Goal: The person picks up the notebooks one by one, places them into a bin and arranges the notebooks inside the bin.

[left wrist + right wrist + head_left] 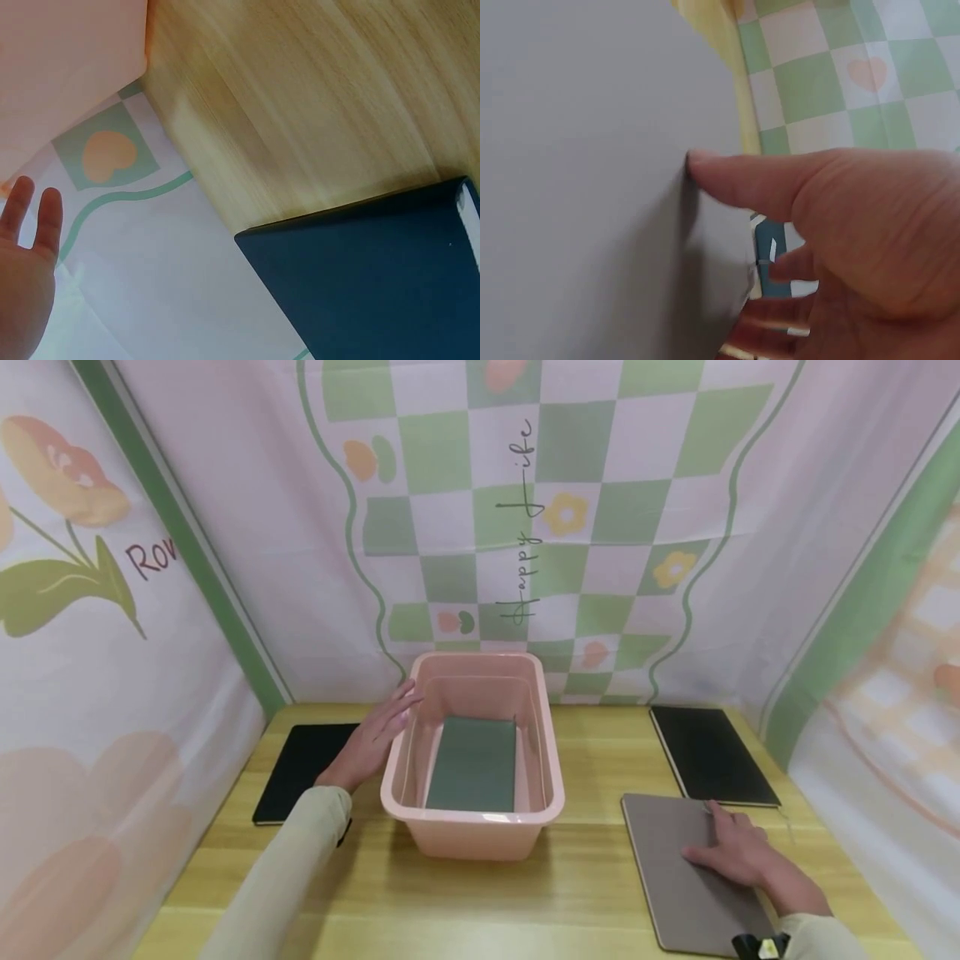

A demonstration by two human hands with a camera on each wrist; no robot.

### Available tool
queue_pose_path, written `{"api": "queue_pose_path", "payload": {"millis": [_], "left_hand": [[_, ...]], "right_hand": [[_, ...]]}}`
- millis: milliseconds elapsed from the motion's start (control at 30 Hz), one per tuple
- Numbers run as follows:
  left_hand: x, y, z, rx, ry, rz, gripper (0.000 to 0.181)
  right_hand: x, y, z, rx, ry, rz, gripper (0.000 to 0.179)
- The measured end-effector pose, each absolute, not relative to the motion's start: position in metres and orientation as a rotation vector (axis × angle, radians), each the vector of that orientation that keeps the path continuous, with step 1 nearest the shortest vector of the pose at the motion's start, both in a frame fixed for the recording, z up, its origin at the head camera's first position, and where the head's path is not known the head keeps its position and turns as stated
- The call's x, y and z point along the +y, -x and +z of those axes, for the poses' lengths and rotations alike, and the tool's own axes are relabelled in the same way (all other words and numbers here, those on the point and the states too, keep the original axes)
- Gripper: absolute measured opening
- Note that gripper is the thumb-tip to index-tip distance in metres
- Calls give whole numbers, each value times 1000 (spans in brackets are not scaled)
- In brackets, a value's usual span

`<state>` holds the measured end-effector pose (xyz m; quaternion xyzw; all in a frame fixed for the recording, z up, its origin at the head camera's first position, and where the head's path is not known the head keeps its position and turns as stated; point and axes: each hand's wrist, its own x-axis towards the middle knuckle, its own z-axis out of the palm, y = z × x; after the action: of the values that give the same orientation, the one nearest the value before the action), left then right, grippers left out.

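A pink plastic basin [472, 839] stands mid-table with a dark green notebook [474, 764] lying inside. My left hand [375, 739] is at the basin's left rim, fingers extended; in the left wrist view two of its fingers [49, 217] show straight. On the right lies a grey-brown notebook [667, 868], gripped at its right edge by my right hand [738, 852]. The right wrist view shows the thumb [742, 178] pressed on the cover and the other fingers [769, 330] at the edge, their tips partly hidden.
A black notebook [288, 777] lies left of the basin, partly behind the left hand. Another black notebook [716, 752] is at the back right, just beyond the grey-brown one. Printed cloth [570, 635] hangs behind the wooden table [442, 910] and along both sides.
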<state>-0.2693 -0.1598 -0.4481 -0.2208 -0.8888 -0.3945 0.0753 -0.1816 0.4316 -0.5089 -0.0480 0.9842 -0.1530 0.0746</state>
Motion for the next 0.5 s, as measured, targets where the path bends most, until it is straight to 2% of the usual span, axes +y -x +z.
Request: {"api": "queue_pose_path", "payload": {"millis": [233, 500], "left_hand": [[-160, 271, -449, -2656, 673, -1189, 48], [-160, 270, -448, -2663, 662, -1190, 48]], "right_hand": [[412, 165, -475, 2800, -3, -428, 96], [416, 167, -480, 2763, -40, -510, 92]]}}
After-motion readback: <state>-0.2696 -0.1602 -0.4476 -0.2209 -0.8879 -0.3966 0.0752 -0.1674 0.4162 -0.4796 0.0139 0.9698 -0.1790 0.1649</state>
